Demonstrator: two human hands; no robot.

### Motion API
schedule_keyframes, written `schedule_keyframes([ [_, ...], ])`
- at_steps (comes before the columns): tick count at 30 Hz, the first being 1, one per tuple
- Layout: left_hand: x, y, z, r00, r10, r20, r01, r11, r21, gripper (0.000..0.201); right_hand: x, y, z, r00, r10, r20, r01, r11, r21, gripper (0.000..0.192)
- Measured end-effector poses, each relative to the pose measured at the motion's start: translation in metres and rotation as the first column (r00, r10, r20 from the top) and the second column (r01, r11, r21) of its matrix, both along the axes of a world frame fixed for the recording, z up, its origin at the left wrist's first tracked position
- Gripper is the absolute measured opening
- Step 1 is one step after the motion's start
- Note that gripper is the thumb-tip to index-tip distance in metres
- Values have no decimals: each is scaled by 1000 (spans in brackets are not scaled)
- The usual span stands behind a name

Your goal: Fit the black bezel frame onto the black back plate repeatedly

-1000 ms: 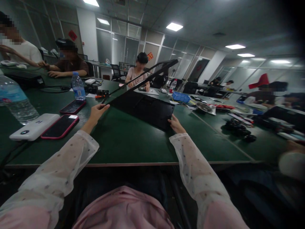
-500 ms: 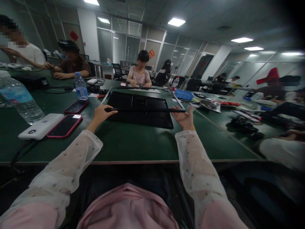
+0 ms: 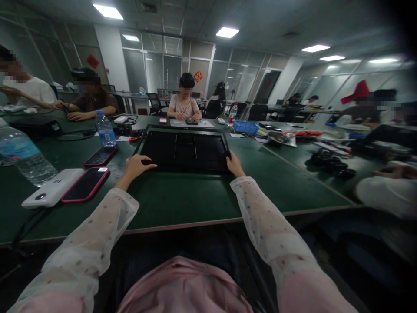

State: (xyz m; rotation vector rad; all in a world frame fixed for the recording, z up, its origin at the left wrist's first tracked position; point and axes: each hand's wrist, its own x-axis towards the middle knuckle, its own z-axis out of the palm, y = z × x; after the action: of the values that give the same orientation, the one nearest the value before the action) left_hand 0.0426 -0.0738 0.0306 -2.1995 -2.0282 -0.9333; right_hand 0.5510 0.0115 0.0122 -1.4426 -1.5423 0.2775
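Resting flat mid-table on the green table (image 3: 182,198), the black rectangular panel (image 3: 185,152) takes left hand (image 3: 135,166) and right hand (image 3: 233,164), fingers spread over near corners; press evenly.

Single head view: looks forward and down along own arms, across green table (image 3: 182,195), room beyond.

Office: glass partitions (image 3: 163,71), shared green worktables (image 3: 182,191).

Green table (image 3: 182,195): black panel (image 3: 185,150), phones (image 3: 85,184), bottles (image 3: 104,129).
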Motion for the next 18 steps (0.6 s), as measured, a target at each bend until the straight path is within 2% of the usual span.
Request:
schedule_keyframes([
  [4,1,1,-4,1000,-22,12,23,997,-68,37,-2,-2,-6,984,-52,168,56,998,-20,57],
  [7,2,3,-8,999,-32,23,34,997,-69,36,1,-2,-6,967,-82,241,89,996,-14,58],
  [11,3,2,-11,999,-46,28,47,998,-49,35,3,-4,-4,957,-94,274,104,994,-25,59],
  [18,2,-2,-4,997,-62,55,66,996,-68,34,2,-8,2,951,-82,297,111,990,-82,60],
])
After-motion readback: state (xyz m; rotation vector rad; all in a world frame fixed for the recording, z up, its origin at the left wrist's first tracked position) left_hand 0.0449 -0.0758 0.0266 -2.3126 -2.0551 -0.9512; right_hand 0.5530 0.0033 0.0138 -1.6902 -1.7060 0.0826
